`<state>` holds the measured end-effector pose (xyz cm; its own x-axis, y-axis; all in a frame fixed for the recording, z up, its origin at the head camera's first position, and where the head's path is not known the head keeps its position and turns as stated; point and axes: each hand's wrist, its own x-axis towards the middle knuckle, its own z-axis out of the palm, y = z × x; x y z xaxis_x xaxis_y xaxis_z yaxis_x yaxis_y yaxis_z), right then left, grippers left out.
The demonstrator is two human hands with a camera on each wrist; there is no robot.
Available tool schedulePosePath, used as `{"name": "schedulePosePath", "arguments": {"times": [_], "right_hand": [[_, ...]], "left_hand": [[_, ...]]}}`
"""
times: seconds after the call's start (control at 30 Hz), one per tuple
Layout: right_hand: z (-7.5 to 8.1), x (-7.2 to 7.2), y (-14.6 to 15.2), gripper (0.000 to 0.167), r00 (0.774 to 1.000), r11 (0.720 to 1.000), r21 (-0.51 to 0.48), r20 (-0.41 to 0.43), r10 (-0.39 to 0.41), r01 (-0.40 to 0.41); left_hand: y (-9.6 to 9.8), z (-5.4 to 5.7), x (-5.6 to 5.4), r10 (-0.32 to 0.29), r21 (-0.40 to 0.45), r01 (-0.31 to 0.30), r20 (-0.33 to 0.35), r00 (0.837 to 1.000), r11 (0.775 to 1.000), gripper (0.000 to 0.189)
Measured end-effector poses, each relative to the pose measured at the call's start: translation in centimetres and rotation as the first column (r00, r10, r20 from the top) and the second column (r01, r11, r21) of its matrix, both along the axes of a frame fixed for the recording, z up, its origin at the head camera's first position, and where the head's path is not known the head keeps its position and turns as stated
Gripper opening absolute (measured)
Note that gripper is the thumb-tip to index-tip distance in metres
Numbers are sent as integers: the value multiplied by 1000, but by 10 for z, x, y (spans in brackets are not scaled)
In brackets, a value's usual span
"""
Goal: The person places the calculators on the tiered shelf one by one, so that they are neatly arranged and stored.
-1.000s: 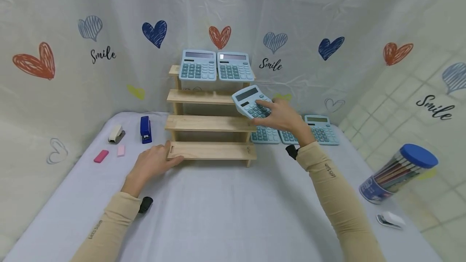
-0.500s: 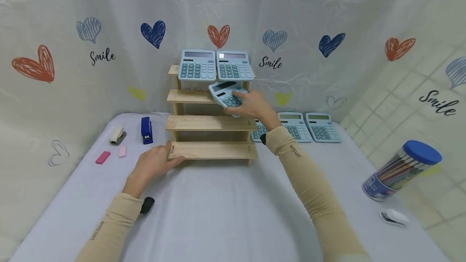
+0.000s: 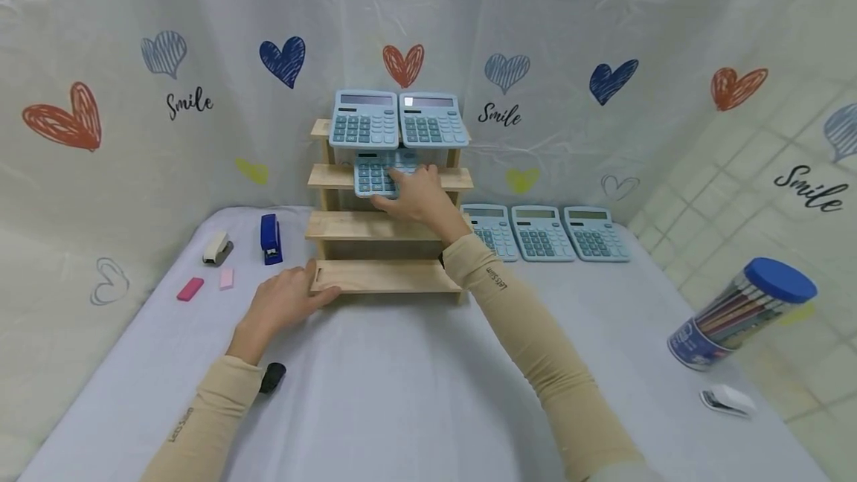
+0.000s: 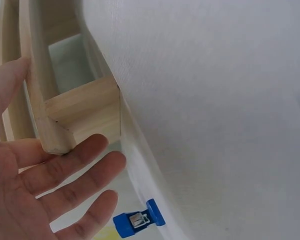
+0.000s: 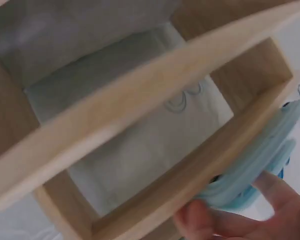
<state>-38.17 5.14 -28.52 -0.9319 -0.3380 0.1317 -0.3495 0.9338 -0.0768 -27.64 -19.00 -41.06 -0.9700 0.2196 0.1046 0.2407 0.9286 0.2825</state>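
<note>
"What have you got there?"

"A light blue calculator [image 3: 375, 177]. My right hand [image 3: 423, 195] pinches it, thumb at its near edge, a finger over the keys. It's at the second tier from the top of the wooden stand [image 3: 384, 274]; I can't tell whether its weight rests there."

"And your other hand?"

"My left hand [image 3: 281, 302] is mostly unfolded, fingers loosely spread, touching the left end of the lowest tier."

"What's around the stand?"

"Two matching calculators [image 3: 364, 121] sit side by side on the top tier. Three more calculators [image 3: 538, 233] lie in a row on the table [image 3: 375, 393], to the right."

"Further out?"

"On the left, a blue stapler [image 3: 270, 238], a white-and-grey stapler [image 3: 217, 248] and two pink erasers [image 3: 190, 288]. Far over on the right, a blue-lidded tub of pencils [image 3: 739, 311], with a small white stapler [image 3: 728, 400] nearer me."
</note>
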Motion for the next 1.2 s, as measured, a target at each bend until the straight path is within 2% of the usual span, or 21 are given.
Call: {"name": "schedulePosePath", "arguments": {"times": [0.17,0.33,0.57,0.7,0.83,0.97,1.1,1.2], "right_hand": [[-6,1,-16,58,995,997,4,-73,72,-72],[-9,2,-27,56,985,993,19,-124,116,-115],[-11,3,-31,59,983,994,38,-150,108,-104],[-14,7,-23,65,989,997,-17,-135,68,-71],[-21,17,-4,67,990,994,-91,-134,46,-59],[-30,24,30,65,989,982,-176,-146,36,-62],[-46,21,82,67,990,956,-292,-142,-13,-29],[-60,14,124,68,990,934,-353,-108,-86,43]], "left_hand": [[0,0,0,7,-6,-7,16,1000,1000,84],[0,0,0,16,-12,-16,15,1000,1000,84],[2,1,1,19,-22,-19,17,1000,1000,84],[1,2,1,18,-26,-18,12,1000,999,84],[2,2,2,18,-23,-18,4,1000,1000,83],[2,3,2,16,-17,-16,8,1000,1000,83],[1,4,1,17,-18,-17,30,999,1000,84],[1,5,1,17,-19,-16,42,999,1000,84]]}}
